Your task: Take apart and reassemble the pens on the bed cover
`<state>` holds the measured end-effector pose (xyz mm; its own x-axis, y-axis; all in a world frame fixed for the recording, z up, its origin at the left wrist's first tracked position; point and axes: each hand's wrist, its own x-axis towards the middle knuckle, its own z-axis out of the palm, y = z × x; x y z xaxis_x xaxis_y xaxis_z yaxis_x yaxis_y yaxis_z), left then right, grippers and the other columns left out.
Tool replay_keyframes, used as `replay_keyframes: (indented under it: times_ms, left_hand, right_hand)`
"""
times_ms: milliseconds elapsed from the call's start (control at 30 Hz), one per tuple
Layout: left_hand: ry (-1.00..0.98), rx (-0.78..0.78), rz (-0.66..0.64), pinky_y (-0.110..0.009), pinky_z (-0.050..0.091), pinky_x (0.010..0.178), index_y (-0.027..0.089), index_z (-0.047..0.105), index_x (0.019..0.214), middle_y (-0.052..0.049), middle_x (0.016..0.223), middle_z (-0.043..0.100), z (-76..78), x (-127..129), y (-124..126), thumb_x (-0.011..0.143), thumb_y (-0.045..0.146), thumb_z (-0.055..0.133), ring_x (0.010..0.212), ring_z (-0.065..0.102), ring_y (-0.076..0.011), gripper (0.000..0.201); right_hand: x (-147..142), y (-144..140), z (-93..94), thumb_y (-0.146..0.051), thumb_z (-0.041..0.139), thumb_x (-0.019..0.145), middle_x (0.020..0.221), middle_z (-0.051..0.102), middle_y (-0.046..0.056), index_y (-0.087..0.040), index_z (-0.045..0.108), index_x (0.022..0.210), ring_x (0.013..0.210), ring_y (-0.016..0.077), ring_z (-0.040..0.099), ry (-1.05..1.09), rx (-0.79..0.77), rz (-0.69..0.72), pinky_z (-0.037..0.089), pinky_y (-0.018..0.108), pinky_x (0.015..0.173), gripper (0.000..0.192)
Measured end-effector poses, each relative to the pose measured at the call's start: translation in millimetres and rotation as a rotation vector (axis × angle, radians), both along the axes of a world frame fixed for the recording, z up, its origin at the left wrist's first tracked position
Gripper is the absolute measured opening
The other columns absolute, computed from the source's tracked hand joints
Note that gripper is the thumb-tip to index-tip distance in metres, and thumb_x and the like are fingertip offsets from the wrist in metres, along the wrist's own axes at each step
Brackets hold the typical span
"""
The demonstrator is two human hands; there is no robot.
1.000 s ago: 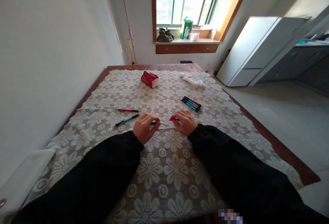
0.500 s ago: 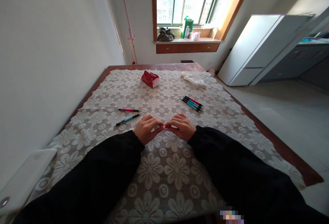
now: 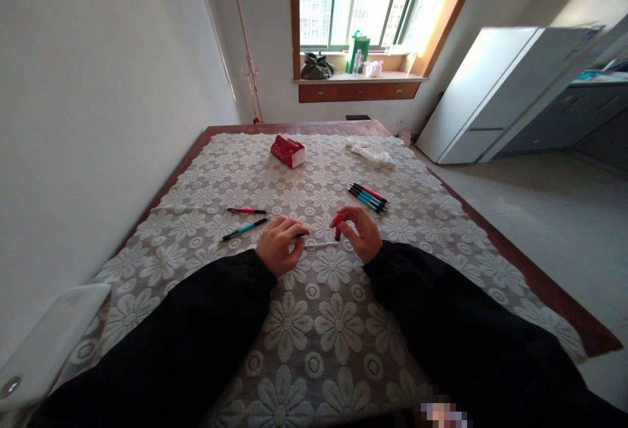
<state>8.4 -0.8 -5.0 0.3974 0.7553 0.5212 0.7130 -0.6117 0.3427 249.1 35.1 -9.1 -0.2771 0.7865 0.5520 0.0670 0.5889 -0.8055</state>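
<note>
My left hand point(image 3: 280, 246) is closed, with a small black pen part point(image 3: 299, 235) between thumb and fingers. A thin whitish tube point(image 3: 321, 245), like a pen's inner tube, reaches from beside those fingertips towards the right hand; I cannot tell if it is held or lies on the cloth. My right hand point(image 3: 362, 231) pinches a red pen barrel with a black end point(image 3: 338, 228), tilted nearly upright. Left of my left hand lie a red and black pen point(image 3: 246, 211) and a blue and black pen point(image 3: 244, 229).
Several red and blue pens point(image 3: 367, 197) lie side by side beyond my right hand. Farther back are a red packet point(image 3: 288, 151) and a crumpled white plastic bag point(image 3: 371, 153). A flowered lace cloth point(image 3: 287, 326) covers the table. A white device point(image 3: 52, 343) lies at the near left.
My hands, close together before, have drawn apart. The right hand has moved right and up with the red barrel, turning it nearly upright, and the thin tube now shows between the hands.
</note>
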Motion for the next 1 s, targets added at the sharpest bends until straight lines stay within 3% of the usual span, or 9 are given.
replay_keyframes:
  times_ms: [67, 167, 367, 600, 733, 1000]
  left_hand:
    - [0.049, -0.024, 0.003, -0.044, 0.05, 0.093, 0.024, 0.067, 0.098, -0.005, 0.106, 0.07, 0.2, 0, -1, 0.076, 0.012, 0.066, 0.104, 0.059, -0.026, 0.025]
    - [0.103, -0.047, 0.026, -0.047, 0.049, 0.094, 0.023, 0.067, 0.096, -0.006, 0.109, 0.069, 0.5, 0, -1, 0.072, 0.013, 0.067, 0.106, 0.058, -0.028, 0.027]
    - [0.165, -0.057, 0.042, -0.049, 0.049, 0.093, 0.023, 0.069, 0.095, -0.007, 0.111, 0.068, -0.1, 1, 0, 0.076, 0.019, 0.068, 0.107, 0.057, -0.0292, 0.02]
    - [0.148, -0.05, 0.034, -0.047, 0.049, 0.091, 0.024, 0.07, 0.088, -0.005, 0.107, 0.07, -1.6, 1, 0, 0.082, 0.023, 0.069, 0.105, 0.058, -0.0274, 0.007]
    - [0.142, -0.041, 0.025, -0.046, 0.049, 0.09, 0.024, 0.07, 0.087, -0.005, 0.106, 0.071, -2.9, 0, 2, 0.085, 0.025, 0.069, 0.104, 0.058, -0.0265, 0.002]
    - [0.15, -0.034, 0.011, -0.047, 0.049, 0.089, 0.024, 0.072, 0.094, -0.005, 0.109, 0.072, -2.8, 1, 3, 0.088, 0.026, 0.068, 0.105, 0.059, -0.0262, 0.008]
  right_hand:
    - [-1, 0, 1.4, -0.038, 0.057, 0.099, 0.088, 0.071, 0.001, -0.025, 0.052, 0.123, 0.071, 0.0156, 0.064, 0.024, 0.019, -0.07, 0.052, 0.037, 0.076, 0.028]
    - [-1, -2, 3.4, -0.039, 0.055, 0.099, 0.086, 0.071, 0.001, -0.025, 0.058, 0.115, 0.069, 0.0151, 0.062, -0.056, 0.076, -0.121, 0.052, 0.037, 0.076, 0.021]
    - [0, -3, 1.7, -0.035, 0.056, 0.098, 0.089, 0.074, 0.001, -0.025, 0.058, 0.116, 0.075, 0.0167, 0.066, -0.103, 0.111, -0.139, 0.052, 0.04, 0.084, 0.021]
    - [0, -2, 1.6, -0.029, 0.054, 0.098, 0.088, 0.073, 0.002, -0.025, 0.059, 0.112, 0.076, 0.0166, 0.066, -0.152, 0.162, -0.137, 0.052, 0.038, 0.083, 0.015]
    - [-1, 1, -0.6, -0.028, 0.053, 0.096, 0.09, 0.071, 0.003, -0.024, 0.057, 0.115, 0.083, 0.0179, 0.064, -0.174, 0.169, -0.207, 0.052, 0.036, 0.082, 0.02]
    - [2, 9, -3.7, -0.019, 0.05, 0.091, 0.09, 0.066, 0.004, -0.023, 0.062, 0.097, 0.082, 0.0183, 0.06, -0.325, 0.129, -0.246, 0.048, 0.033, 0.076, 0.013]
